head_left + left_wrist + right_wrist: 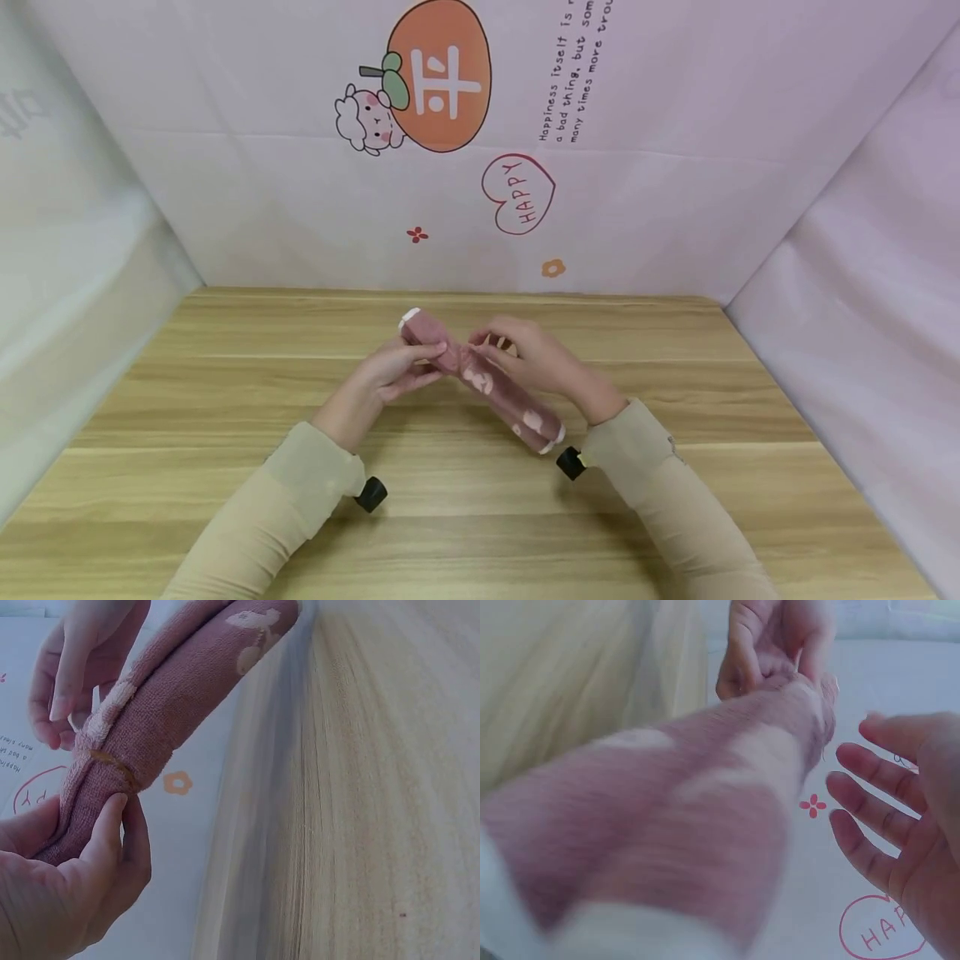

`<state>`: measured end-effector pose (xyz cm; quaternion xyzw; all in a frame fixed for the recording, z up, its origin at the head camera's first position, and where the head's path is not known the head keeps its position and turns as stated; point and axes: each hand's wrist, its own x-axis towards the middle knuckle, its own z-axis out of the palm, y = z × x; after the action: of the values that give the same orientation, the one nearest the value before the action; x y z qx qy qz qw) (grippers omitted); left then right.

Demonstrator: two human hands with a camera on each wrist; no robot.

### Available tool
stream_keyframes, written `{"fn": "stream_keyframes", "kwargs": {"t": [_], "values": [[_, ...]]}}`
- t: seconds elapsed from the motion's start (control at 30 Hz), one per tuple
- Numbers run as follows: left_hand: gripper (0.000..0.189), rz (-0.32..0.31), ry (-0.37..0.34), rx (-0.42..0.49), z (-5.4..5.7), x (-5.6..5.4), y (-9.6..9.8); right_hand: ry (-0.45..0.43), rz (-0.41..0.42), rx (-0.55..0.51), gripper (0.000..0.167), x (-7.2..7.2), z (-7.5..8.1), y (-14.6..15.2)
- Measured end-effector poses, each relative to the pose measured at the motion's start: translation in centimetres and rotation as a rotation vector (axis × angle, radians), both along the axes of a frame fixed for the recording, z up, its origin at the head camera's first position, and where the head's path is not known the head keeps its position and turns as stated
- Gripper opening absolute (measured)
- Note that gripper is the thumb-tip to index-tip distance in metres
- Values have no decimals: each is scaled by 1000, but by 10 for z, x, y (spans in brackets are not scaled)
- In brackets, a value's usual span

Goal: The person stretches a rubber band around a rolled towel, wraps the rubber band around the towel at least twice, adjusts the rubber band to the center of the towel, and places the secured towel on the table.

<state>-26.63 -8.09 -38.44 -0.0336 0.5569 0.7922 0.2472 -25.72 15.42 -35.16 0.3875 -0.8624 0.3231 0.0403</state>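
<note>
Towel roll [480,379], pink, hovers above the table [465,517]; our left hand [390,375] pinches its banded middle, right hand [536,358] open-fingered beside it.

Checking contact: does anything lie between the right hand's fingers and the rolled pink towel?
In the right wrist view, the right hand's fingers stand apart from the rolled pink towel; only backdrop shows between.

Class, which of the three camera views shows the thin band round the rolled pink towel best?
The left wrist view: the rubber band shows as a thin tan loop cinching the rolled pink towel just above the left hand. In the head view the hands cover that spot. In the right wrist view the towel is blurred and no band can be made out.
</note>
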Motion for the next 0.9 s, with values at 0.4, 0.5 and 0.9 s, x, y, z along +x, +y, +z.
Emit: {"fn": "stream_keyframes", "kwargs": {"t": [0.4,0.5,0.9], "values": [[31,-44,37,27,0,2,0,50,6,25,12,-9,-2,-14],[26,-32,23,41,0,1,2,30,-6,30,11,-10,-2,-16],[18,30,60,54,1,0,8,11,34,30,8,-11,2,-15]]}}
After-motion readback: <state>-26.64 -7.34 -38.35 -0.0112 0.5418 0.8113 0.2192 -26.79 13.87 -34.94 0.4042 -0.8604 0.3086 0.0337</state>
